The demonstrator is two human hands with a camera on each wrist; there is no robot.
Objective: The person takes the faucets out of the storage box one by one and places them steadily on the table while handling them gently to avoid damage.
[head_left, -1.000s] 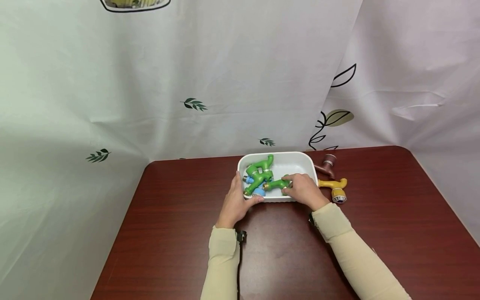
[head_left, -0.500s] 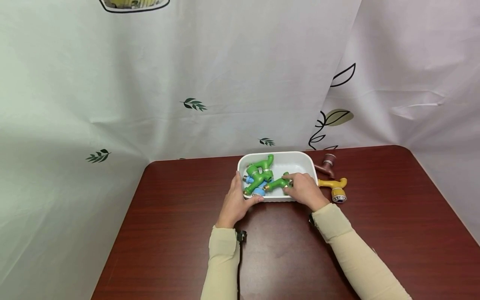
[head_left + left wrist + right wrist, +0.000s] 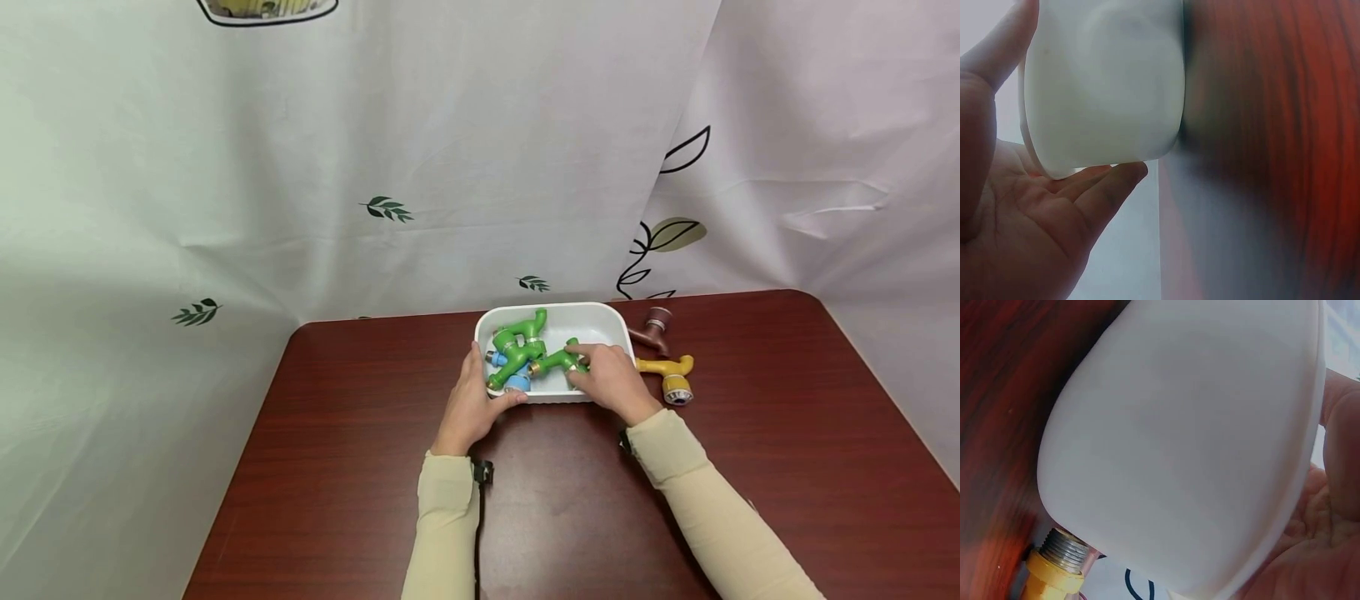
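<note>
In the head view my left hand (image 3: 472, 408) holds the near left corner of a white plastic tray (image 3: 621, 331), thumb at the front rim and fingers along the end wall. The left wrist view shows those straight fingers (image 3: 1107, 190) against the tray's outside. My right hand (image 3: 613, 382) reaches over the near right rim and pinches a green plastic faucet (image 3: 553, 361) by its right end; its brass threaded end points left. Two more green faucets (image 3: 512, 360) lie at the tray's left, over a blue faucet (image 3: 519, 382). In the right wrist view the tray wall hides my fingertips.
Right of the tray, a yellow faucet (image 3: 677, 387) and a brown faucet (image 3: 654, 333) lie on the dark red wooden table (image 3: 360, 467). The yellow one's threaded end (image 3: 1063, 550) is right at the tray's wall. A pale printed curtain (image 3: 450, 150) hangs behind the table.
The pinched green faucet has turned and shifted slightly up within the tray, and more of its right end shows. My left hand and the tray stay in place.
</note>
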